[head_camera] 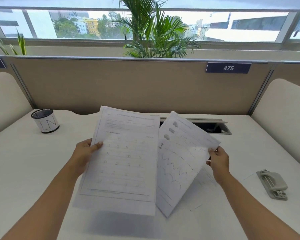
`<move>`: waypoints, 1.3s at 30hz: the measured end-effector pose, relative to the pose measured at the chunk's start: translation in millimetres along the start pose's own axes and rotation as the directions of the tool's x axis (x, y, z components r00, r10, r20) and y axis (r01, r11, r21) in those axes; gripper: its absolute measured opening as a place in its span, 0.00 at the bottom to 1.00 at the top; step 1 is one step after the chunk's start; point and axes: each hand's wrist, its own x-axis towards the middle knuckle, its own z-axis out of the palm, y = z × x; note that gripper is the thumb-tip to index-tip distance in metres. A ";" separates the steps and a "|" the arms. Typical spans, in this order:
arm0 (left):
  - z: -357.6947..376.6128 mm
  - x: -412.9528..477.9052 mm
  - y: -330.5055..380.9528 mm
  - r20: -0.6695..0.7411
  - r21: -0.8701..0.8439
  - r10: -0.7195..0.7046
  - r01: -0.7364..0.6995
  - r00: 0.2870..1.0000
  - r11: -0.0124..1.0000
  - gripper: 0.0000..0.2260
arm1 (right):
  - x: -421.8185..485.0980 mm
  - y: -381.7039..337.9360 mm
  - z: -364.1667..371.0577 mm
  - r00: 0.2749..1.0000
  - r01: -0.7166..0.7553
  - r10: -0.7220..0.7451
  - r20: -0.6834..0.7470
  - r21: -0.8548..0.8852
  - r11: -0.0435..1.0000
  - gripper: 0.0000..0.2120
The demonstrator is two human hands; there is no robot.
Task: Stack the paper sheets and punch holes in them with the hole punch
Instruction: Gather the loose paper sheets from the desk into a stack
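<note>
My left hand (86, 154) grips the left edge of a printed worksheet with rows of letters (123, 160), lifted off the desk and tilted toward me. My right hand (218, 161) pinches the right edge of a second sheet with dotted tracing lines (178, 163), also raised, its left part tucked behind the first sheet. Another sheet (208, 181) lies flat on the white desk under my right hand. The grey hole punch (272, 183) sits on the desk at the right, apart from both hands.
A black mesh pen cup (45, 120) with a white paper label stands at the back left. An open cable tray slot (213, 126) runs along the desk's back edge. A beige partition wall (145, 84) closes the back, with white side panels left and right.
</note>
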 end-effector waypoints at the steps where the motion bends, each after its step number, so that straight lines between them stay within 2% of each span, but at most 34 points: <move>1: 5.4 -2.5 0.8 0.014 -0.011 -0.001 0.001 1.000 1.000 0.08 | -1.6 -2.8 2.3 1.000 -0.018 0.018 0.025 0.014 1.000 0.10; 7: 42.1 -19.8 -1.1 0.104 -0.033 -0.005 0.008 0.995 0.999 0.10 | -15.8 -20.1 16.2 0.970 -0.130 0.111 0.215 0.076 0.989 0.09; 13: 59.9 -29.9 -13.0 0.077 -0.057 -0.024 0.028 0.997 0.998 0.13 | -26.5 -29.6 22.8 0.933 -0.177 0.133 0.335 0.102 0.979 0.08; 21: 68.4 -35.7 -27.8 0.092 -0.055 -0.033 0.038 0.995 0.998 0.06 | -39.0 -29.7 33.7 0.906 -0.208 0.154 0.394 0.100 0.973 0.08; 24: 71.8 -38.7 -28.9 0.136 -0.024 -0.043 0.047 0.990 0.999 0.08 | -43.8 -30.6 38.5 0.910 -0.194 0.155 0.384 0.065 0.979 0.08; 27: 75.3 -41.2 -31.2 0.164 -0.012 -0.044 0.046 0.986 0.999 0.10 | -50.1 -30.4 42.2 0.917 -0.163 0.139 0.373 0.033 0.986 0.12; 32: 77.9 -40.5 -34.9 0.075 -0.126 -0.070 0.079 0.995 0.989 0.10 | -60.1 -19.4 44.6 0.876 -0.174 0.179 0.447 -0.053 0.983 0.22; 37: 81.6 -39.6 -40.0 -0.025 -0.214 -0.138 0.130 0.990 0.968 0.14 | -69.7 2.7 38.7 0.789 -0.128 0.161 0.593 -0.097 0.987 0.13; 39: 82.5 -38.7 -40.9 -0.031 -0.213 -0.146 0.136 0.989 0.968 0.12 | -71.7 8.2 38.4 0.795 -0.094 0.131 0.593 -0.093 0.991 0.13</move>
